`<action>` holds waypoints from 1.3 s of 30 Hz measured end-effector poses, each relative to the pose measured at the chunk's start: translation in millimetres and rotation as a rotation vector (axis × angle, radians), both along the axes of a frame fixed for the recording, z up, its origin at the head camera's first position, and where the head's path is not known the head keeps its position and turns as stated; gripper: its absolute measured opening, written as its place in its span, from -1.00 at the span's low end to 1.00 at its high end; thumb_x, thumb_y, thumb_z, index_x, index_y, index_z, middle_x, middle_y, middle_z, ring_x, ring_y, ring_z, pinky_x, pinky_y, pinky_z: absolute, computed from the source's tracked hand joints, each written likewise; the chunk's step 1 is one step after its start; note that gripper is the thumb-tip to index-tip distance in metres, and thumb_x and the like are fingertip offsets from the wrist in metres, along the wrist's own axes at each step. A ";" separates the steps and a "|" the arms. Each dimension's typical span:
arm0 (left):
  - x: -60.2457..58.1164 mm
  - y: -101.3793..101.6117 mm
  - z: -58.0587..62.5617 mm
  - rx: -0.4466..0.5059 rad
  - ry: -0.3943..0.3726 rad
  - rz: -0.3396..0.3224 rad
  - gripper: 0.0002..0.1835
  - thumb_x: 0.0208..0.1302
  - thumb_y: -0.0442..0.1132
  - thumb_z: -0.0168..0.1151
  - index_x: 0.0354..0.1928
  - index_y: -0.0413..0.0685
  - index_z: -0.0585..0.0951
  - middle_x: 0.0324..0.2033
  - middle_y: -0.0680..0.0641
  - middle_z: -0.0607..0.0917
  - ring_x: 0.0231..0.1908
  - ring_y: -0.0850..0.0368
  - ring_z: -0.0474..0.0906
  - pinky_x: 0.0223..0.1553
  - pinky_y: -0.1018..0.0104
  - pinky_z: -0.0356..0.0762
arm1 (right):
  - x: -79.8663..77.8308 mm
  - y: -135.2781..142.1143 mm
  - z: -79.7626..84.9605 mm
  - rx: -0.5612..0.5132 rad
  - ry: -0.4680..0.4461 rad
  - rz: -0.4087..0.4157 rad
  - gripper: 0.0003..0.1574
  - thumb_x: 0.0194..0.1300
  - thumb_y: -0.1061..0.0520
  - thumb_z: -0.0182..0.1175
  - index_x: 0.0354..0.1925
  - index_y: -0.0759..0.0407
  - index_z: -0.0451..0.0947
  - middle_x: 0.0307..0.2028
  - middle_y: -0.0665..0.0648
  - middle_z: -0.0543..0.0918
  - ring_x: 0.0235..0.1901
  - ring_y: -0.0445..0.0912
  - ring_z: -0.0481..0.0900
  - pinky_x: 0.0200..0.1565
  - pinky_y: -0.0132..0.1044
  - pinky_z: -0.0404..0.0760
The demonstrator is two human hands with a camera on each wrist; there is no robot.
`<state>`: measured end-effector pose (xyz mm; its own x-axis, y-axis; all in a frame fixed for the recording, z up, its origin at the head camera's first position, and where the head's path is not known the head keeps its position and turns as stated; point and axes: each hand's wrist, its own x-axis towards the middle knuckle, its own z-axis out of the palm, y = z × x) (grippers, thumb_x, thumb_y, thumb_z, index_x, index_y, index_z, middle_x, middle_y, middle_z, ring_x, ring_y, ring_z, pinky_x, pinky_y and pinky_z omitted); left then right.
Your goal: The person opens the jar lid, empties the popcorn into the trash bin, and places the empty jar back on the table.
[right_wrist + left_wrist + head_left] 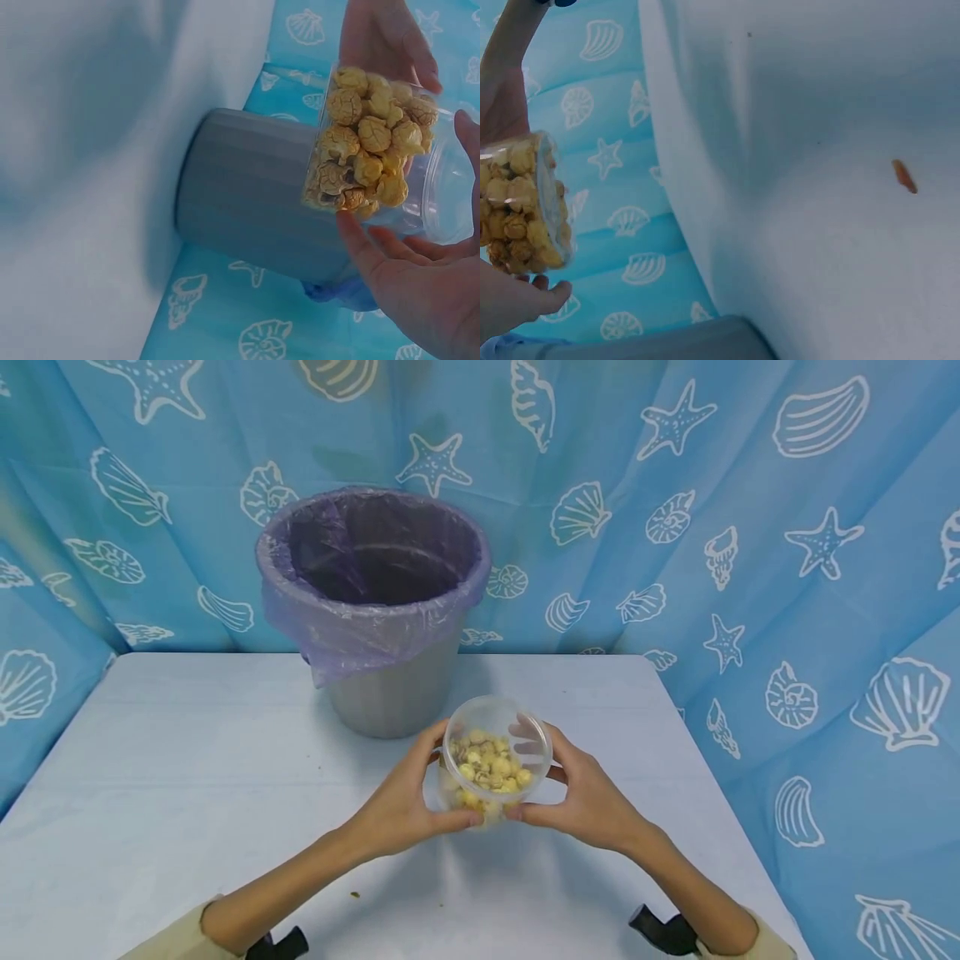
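Note:
A clear plastic tub [534, 758] of pale yellow popcorn [491, 764] is held between both hands above the white table, its round rim facing up toward the head camera. My left hand [408, 806] grips it from the left side, thumb at the front. On the opposite side my right hand [588, 797] holds it, with some fingers seen through the clear wall. From the right wrist, the popcorn [371, 142] fills the lower part of the tub, with bare wall above. The left wrist view catches the tub only at its left edge.
Behind the hands, a grey bin [390, 697] stands on the white table [187, 777], lined with a purple plastic bag [360, 639]. A small brown crumb [355, 894] lies on the near part of the tabletop. Blue shell-patterned curtain [750, 610] surrounds the back and sides.

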<state>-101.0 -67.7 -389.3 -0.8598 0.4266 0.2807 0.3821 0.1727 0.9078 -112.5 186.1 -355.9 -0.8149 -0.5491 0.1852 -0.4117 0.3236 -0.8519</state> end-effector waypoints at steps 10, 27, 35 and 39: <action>-4.9 1.3 3.6 0.077 -0.107 -0.028 0.25 -0.09 -0.25 0.64 0.55 0.08 -0.04 0.36 -0.04 0.28 0.26 0.01 0.30 0.28 -0.11 0.27 | -2.2 -9.1 4.3 -0.014 0.016 0.001 0.16 0.11 0.16 0.52 0.52 0.11 0.10 0.36 0.21 0.37 0.27 0.13 0.42 0.18 -0.07 0.52; -8.2 14.4 1.3 0.220 0.044 0.136 0.15 -0.02 -0.13 0.63 0.52 0.07 0.06 0.36 -0.07 0.30 0.27 -0.03 0.32 0.24 -0.11 0.38 | 14.3 -39.6 14.3 -0.110 0.155 -0.238 0.34 0.09 -0.25 0.49 0.57 0.06 -0.04 0.48 0.09 0.18 0.41 0.06 0.20 0.33 0.22 0.25; -3.9 31.3 -8.1 0.205 0.107 0.224 0.14 -0.04 -0.20 0.60 0.51 -0.01 0.05 0.35 -0.05 0.28 0.23 0.01 0.31 0.16 -0.05 0.46 | 10.6 -54.0 10.2 -0.166 0.050 -0.362 0.31 -0.01 -0.02 0.59 0.52 -0.08 0.03 0.39 0.07 0.29 0.28 0.07 0.33 0.09 0.15 0.54; -1.8 29.0 -8.1 0.163 0.131 0.234 0.13 -0.06 -0.19 0.61 0.50 0.03 0.08 0.33 -0.02 0.29 0.22 0.02 0.30 0.16 -0.06 0.46 | 8.8 -52.2 8.9 -0.216 0.029 -0.298 0.27 -0.01 -0.04 0.59 0.50 -0.03 0.06 0.39 0.07 0.30 0.29 0.07 0.32 0.15 0.16 0.51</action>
